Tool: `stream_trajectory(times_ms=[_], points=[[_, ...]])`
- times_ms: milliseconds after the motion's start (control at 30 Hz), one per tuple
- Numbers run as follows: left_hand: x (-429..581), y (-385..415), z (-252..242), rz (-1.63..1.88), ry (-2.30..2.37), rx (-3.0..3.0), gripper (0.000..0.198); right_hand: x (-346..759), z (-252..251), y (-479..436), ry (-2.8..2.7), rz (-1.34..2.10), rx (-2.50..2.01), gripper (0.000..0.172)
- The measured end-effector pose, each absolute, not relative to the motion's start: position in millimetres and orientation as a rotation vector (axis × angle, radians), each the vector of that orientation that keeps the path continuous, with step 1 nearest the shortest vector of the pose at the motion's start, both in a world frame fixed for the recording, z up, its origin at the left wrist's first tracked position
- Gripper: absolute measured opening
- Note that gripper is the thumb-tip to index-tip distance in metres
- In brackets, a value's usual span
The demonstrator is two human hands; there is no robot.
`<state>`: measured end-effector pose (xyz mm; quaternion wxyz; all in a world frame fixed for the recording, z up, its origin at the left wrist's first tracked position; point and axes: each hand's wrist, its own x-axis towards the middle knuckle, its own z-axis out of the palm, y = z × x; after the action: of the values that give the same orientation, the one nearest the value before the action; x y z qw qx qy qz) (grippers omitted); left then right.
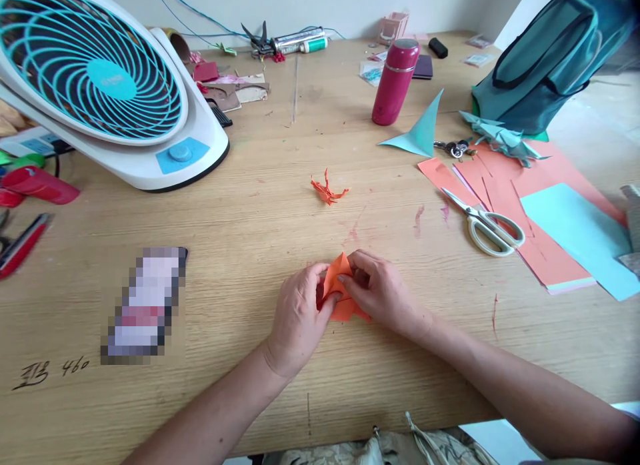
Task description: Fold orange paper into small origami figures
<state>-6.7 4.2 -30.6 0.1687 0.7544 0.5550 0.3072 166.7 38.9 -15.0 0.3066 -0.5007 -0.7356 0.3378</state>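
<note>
Between my two hands is a small folded piece of orange paper (343, 309), held just above the near middle of the table. My left hand (299, 311) pinches its left side, thumb on the front face. My right hand (383, 293) grips the upper right side, its thumb pressing on the paper near the middle. The fingers behind the paper are partly hidden. Farther back, straight ahead of my hands, a small orange origami figure (328, 190) with thin pointed limbs rests on the wooden table (250, 231).
Scissors (487, 225) lie right on orange and light blue paper sheets (575, 231). Behind them are a teal folded figure (503, 137), a magenta flask (395, 81) and a teal bag (540, 65). A white fan (200, 141) stands left, with a blurred-out phone (145, 301) nearer me.
</note>
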Motion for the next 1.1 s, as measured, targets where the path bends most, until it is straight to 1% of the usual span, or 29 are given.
stream_trajectory(times_ms=[167, 367, 500, 567, 700, 800, 933, 1100], points=[[-7.2, 4.1, -28.2, 0.777, 1.594, 2.276, 0.019, 167.6, -13.7, 40.0, -1.931, 0.903, -1.36, 0.027], [-5.7, 3.4, -30.3, 0.85, 1.499, 2.354, 0.016, 168.6, -12.1, 45.3, -1.95, 0.9, -1.38, 0.027], [-5.0, 2.4, -31.8, 0.833, 1.469, 2.418, 0.018, 170.2, -12.0, 49.7, -1.91, 0.949, -1.375, 0.027], [-5.2, 1.4, -32.1, 0.804, 1.466, 2.446, 0.02, 170.8, -12.0, 51.4, -1.878, 0.983, -1.368, 0.025], [-5.0, -0.4, -31.7, 0.788, 1.448, 2.503, 0.026, 171.3, -13.0, 54.2, -1.752, 1.105, -1.342, 0.009], [-3.8, -0.9, -30.0, 0.784, 1.43, 2.534, 0.026, 171.8, -14.5, 55.9, -1.642, 1.192, -1.304, 0.002], [-2.4, -0.9, -27.8, 0.75, 1.404, 2.59, 0.029, 173.5, -16.7, 57.1, -1.56, 1.236, -1.274, 0.003], [-3.5, -0.6, -31.0, 0.702, 1.317, 2.713, 0.042, 175.3, -20.2, 58.5, -1.479, 1.236, -1.249, 0.004]])
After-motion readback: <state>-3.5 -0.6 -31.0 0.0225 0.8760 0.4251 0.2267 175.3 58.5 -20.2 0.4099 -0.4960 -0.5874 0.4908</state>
